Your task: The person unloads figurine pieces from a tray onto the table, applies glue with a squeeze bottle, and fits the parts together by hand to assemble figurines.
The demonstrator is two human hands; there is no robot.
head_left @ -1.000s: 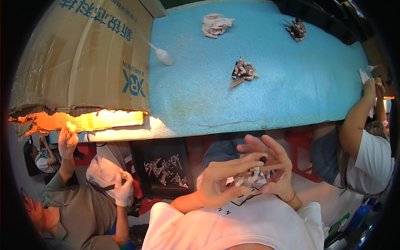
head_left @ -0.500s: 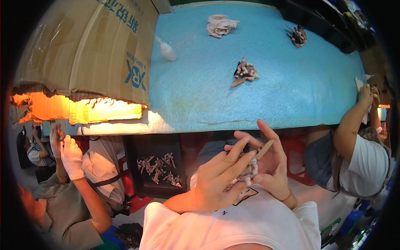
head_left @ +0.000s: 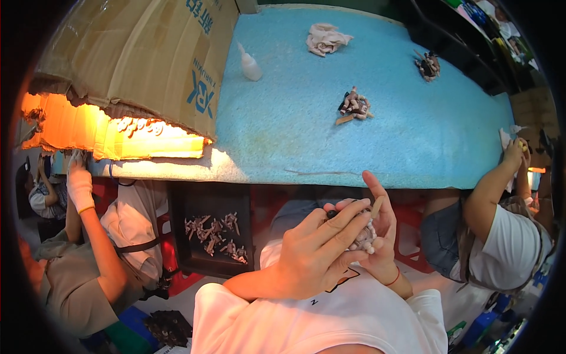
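Observation:
A small pinkish-brown figurine (head_left: pixel 363 239) is between my two hands in front of my chest. My left hand (head_left: pixel 311 251) lies across it, fingers laid over its top and partly hiding it. Behind and beneath it, my right hand (head_left: pixel 384 246) cups the figurine, with the index finger stretched upward. A flat tan piece (head_left: pixel 376 207) sticks up from it between the hands. Below the table edge, to the left, a black tray (head_left: pixel 183 253) holds several similar figurines (head_left: pixel 212 236).
On the blue tabletop (head_left: pixel 283 130) lie a figurine cluster (head_left: pixel 355 106), another one (head_left: pixel 428 66), a crumpled cloth (head_left: pixel 326 40) and a white dropper bottle (head_left: pixel 250 66). A cardboard box (head_left: pixel 147 59), glowing orange inside, stands left. Co-workers sit on both sides, one with a gloved hand (head_left: pixel 79 184).
My fingers have closed further over the figurine, and it has turned slightly in my hands. The view has shifted a little. The left co-worker's gloved hand has moved toward the box.

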